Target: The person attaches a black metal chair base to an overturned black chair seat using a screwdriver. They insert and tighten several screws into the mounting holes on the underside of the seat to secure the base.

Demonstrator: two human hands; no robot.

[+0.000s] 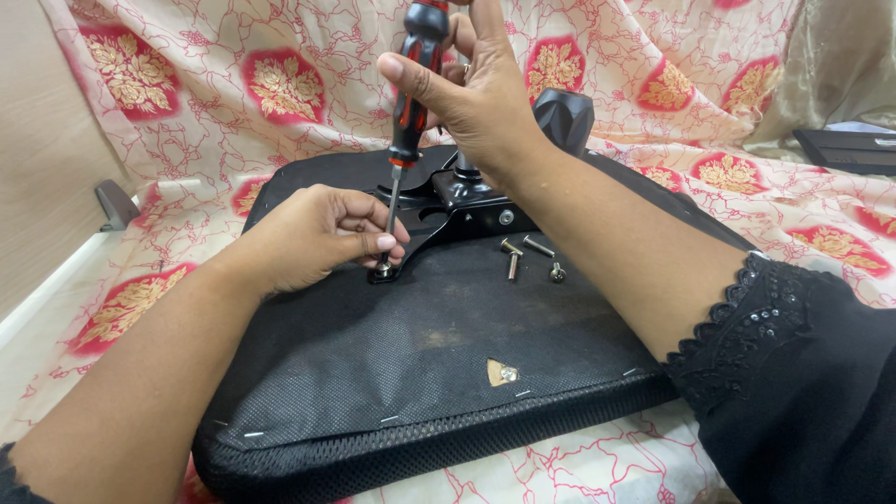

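The right hand [481, 98] is clenched around the red-and-black handle of a screwdriver [409, 89], holding it nearly upright with the thumb pressed along the handle. Its steel shaft runs down to a screw [384, 269] seated at the end of a black metal bracket [448, 210]. The left hand [313, 233] rests on the seat, its thumb and forefinger pinched in a light grip around the lower shaft just above the screw. The bracket lies on the underside of a black chair seat [392, 364], which is turned upside down on a cream cloth with red floral patches [233, 84]. 3 loose screws [527, 257] lie on the seat's fabric just right of the bracket, close together. A black knob [565, 117] stands behind the bracket, beside the right wrist. Near the seat's front edge, a small tear in the fabric [502, 372] shows a metal insert.
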